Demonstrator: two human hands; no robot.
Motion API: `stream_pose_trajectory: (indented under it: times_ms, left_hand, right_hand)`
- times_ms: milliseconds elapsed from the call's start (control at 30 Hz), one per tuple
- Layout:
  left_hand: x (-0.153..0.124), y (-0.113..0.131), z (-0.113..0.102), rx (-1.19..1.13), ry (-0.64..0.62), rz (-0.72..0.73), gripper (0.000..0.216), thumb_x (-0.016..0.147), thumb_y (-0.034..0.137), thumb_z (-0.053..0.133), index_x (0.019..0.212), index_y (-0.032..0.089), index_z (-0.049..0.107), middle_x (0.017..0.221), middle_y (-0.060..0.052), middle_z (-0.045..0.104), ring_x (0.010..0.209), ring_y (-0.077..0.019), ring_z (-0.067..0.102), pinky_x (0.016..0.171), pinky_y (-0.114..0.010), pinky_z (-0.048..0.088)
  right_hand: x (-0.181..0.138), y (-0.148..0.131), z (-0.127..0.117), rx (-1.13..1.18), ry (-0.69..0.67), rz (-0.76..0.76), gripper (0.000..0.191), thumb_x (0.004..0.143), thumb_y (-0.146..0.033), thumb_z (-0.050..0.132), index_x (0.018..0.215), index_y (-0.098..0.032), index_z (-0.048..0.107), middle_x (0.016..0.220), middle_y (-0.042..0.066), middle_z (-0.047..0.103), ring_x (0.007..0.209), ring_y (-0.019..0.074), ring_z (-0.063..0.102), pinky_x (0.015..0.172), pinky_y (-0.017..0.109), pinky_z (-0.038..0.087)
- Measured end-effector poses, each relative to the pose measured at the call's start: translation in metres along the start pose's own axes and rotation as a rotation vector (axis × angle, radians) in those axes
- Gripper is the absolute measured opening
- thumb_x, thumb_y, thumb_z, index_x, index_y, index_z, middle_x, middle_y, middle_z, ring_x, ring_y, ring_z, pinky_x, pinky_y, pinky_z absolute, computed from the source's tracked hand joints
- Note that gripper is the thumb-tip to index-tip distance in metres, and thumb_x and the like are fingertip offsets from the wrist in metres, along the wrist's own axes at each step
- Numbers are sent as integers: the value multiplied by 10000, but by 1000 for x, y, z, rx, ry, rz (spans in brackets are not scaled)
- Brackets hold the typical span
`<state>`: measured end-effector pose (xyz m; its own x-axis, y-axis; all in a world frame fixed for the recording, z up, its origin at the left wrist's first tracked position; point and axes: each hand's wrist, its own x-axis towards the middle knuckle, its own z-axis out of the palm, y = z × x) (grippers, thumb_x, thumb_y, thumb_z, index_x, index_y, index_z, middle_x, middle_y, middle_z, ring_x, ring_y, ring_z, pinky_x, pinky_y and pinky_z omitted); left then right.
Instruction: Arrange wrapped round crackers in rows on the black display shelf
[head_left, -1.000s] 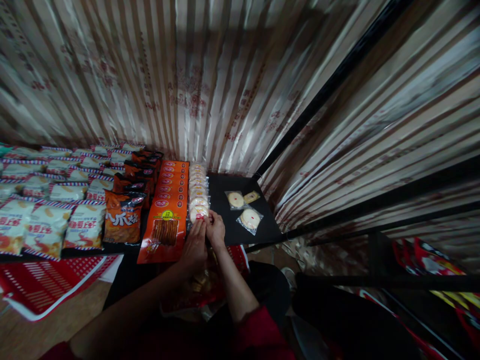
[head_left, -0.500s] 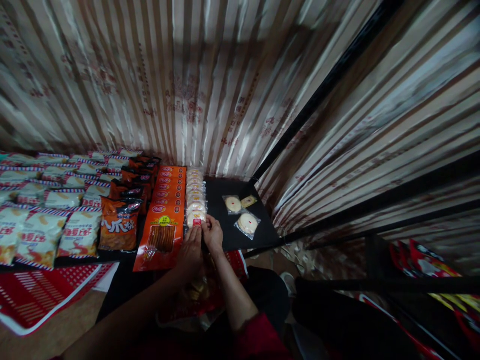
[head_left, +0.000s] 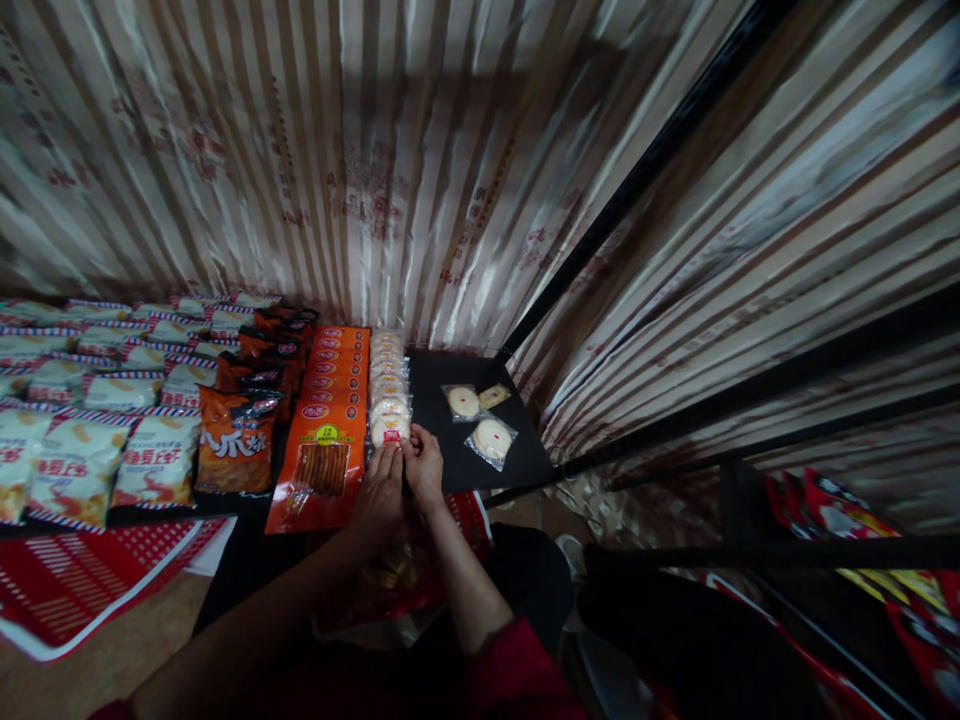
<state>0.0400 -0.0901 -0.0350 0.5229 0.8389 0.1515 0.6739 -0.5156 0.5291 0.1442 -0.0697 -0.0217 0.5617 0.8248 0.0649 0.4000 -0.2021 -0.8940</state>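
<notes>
At the front of a row of clear-wrapped rice crackers [head_left: 389, 375] lies a round white rice cracker packet [head_left: 391, 424] with a red label. The fingers of my left hand [head_left: 380, 492] are together on its lower edge. My right hand [head_left: 424, 466] pinches the packet's lower right corner. Both thumbs are partly hidden. Directly left of the row, orange snack packs [head_left: 322, 440] overlap in a column. To the right, two loose round wrapped crackers [head_left: 493, 441] and a small yellowish packet [head_left: 494, 396] rest on the black shelf [head_left: 435, 375].
Orange-and-black snack bags [head_left: 236, 445] and several rows of white snack bags [head_left: 157, 460] fill the shelf's left. Below are a red basket [head_left: 67, 590] and another red basket [head_left: 472, 520] by my legs. A black post [head_left: 600, 210] and striped curtain [head_left: 420, 150] stand behind.
The view has shifted slightly, so everything sits a little further left and higher. Both hands stay at the front rice cracker packet, with hardly any movement.
</notes>
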Motion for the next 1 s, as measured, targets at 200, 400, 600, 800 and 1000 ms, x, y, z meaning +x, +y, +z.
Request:
stream_pose_trajectory:
  times_ms: [200, 400, 600, 800, 1000]
  left_hand:
    - [-3, 7, -6, 42, 5, 7, 564, 794, 107, 322, 1339, -24, 382, 1410, -226, 393, 1350, -308, 279, 1075, -483, 300]
    - [-8, 14, -12, 10, 16, 24, 541, 809, 161, 359, 1308, -42, 412, 1381, -252, 412, 1333, -328, 295, 1073, -494, 301]
    - [-15, 16, -11, -83, 60, 92, 522, 819, 161, 351, 1309, -6, 419, 1351, -232, 447, 1302, -317, 331, 1039, -520, 351]
    - [-36, 32, -14, -190, 117, 254, 410, 868, 149, 303, 1194, 53, 532, 1199, -171, 578, 1169, -242, 473, 1028, -443, 395]
    - [-61, 37, 2, -260, -64, 325, 392, 881, 167, 370, 1253, 121, 486, 1233, -132, 569, 1199, -204, 469, 1030, -400, 402]
  right_hand:
    - [-6, 2, -1, 69, 66, 7, 307, 760, -232, 549, 1039, -144, 646, 1034, 108, 592, 839, 161, 609, 718, 262, 532]
    - [-15, 5, -3, 59, 72, -19, 323, 780, -254, 522, 1053, -129, 641, 1050, 129, 584, 876, 182, 596, 737, 289, 527]
    - [-29, 5, -12, 14, 107, -79, 314, 809, -274, 489, 1046, -124, 631, 1055, 130, 595, 923, 186, 576, 820, 314, 489]
    - [-54, 12, -29, 159, 212, -37, 351, 887, -369, 378, 1074, -152, 581, 950, 81, 635, 869, 159, 585, 815, 300, 459]
    - [-85, 38, -39, 174, 249, 91, 358, 876, -438, 363, 993, -161, 557, 692, 2, 564, 627, 138, 539, 629, 249, 441]
